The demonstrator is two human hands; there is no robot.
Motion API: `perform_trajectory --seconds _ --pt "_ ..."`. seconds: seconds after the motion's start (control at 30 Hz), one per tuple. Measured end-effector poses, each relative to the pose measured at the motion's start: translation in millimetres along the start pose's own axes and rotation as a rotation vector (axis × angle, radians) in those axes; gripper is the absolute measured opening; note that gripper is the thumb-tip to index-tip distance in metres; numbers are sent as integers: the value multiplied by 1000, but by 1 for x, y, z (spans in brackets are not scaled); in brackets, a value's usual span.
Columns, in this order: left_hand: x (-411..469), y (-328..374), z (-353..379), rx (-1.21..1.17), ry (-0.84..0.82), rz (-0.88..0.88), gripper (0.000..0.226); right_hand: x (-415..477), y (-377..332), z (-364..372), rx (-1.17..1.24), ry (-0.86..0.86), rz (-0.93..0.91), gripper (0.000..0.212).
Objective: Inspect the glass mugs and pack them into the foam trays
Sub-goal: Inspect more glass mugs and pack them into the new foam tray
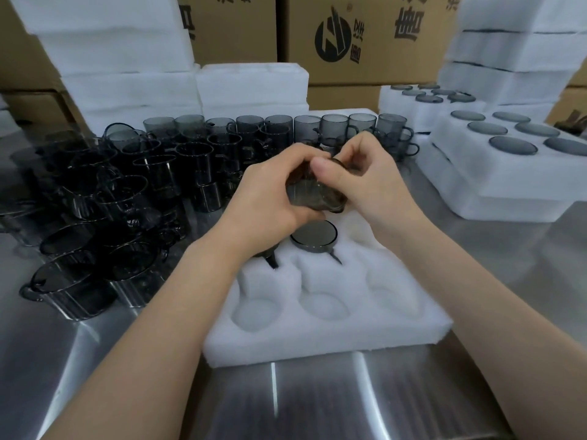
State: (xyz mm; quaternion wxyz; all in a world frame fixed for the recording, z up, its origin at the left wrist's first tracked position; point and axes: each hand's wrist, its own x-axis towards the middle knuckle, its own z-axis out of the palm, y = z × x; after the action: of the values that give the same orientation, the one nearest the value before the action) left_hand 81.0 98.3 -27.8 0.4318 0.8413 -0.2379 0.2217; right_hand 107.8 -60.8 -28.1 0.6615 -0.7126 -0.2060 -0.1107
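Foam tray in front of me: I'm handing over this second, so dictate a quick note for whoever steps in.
Hands: left hand and right hand both grip one smoky glass mug above the foam tray, under inspection.
Done: a packed mug sits base-up in the tray; a second seems hidden under the left wrist. Filled trays stand at right.
Left: the near three pockets are empty; many loose mugs stand on the steel table, left side.

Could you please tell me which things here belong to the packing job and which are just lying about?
Job in hand:
held mug
left hand
right hand
foam tray
packed mug
loose mugs

Lying about:
cardboard boxes
foam stacks
filled trays, already done
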Motion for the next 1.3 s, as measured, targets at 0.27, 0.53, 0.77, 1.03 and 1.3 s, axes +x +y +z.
perform_trajectory --seconds 0.27,0.53,0.77,1.03,1.3 --pt "0 1 0 -193 48 -53 61 7 -2 -7 389 -87 190 6" --pt "3 -4 -3 -317 115 -159 50 7 -1 -11 507 -297 234 41" --pt "0 -1 0 -78 13 -99 57 4 0 -5 146 -144 130 42" --pt "0 4 -1 45 -36 -48 61 3 1 -4 109 18 -5 30" --pt "1 2 -3 -183 211 -101 54 4 0 -6 235 -80 103 20"
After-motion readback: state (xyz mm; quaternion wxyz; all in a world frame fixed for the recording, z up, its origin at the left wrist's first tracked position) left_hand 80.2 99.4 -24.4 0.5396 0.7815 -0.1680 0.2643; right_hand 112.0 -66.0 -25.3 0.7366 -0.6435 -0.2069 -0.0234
